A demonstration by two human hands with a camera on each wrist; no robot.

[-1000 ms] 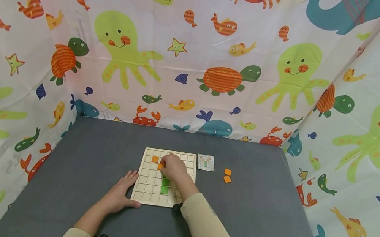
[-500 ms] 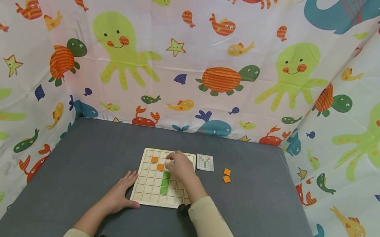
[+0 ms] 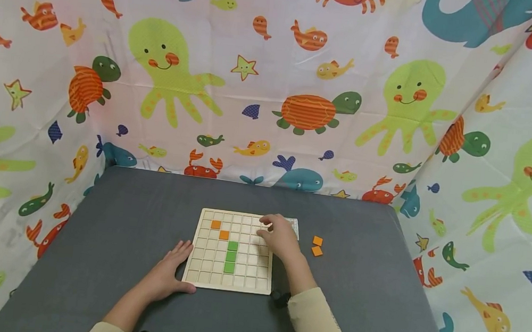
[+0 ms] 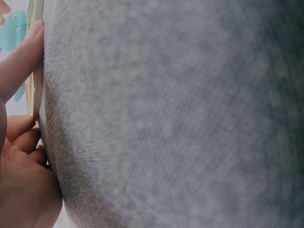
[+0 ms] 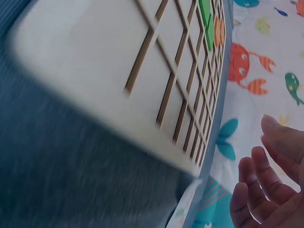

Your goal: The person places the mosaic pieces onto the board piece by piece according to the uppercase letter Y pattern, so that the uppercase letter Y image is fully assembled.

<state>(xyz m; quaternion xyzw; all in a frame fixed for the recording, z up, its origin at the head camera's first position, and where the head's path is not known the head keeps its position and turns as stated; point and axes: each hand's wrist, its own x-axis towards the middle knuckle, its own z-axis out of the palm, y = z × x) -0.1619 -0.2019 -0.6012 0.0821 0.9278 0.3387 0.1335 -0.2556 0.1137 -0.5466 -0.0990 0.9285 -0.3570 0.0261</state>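
A wooden grid board (image 3: 247,282) lies on the grey table in the head view. Three green square tiles (image 3: 231,257) form a column in its cells. Two orange tiles (image 3: 224,235) sit diagonally up and left of them. My left hand (image 3: 168,270) rests against the board's left edge, thumb at the near corner, fingers mostly straight. Over the board's right edge hovers my right hand (image 3: 283,237), its fingers loosely bent with nothing between them. In the right wrist view those fingers (image 5: 256,175) are likewise bare. A small printed card (image 3: 294,225) is partly hidden behind that hand.
Two loose orange tiles (image 3: 317,246) lie on the table to the right of the card. A curtain (image 3: 263,96) printed with sea animals hangs behind and along both sides of the grey table (image 3: 354,303).
My right hand has let go of the second orange tile, which now lies in a cell, and has moved right toward the card. My left hand stays at the board's edge.
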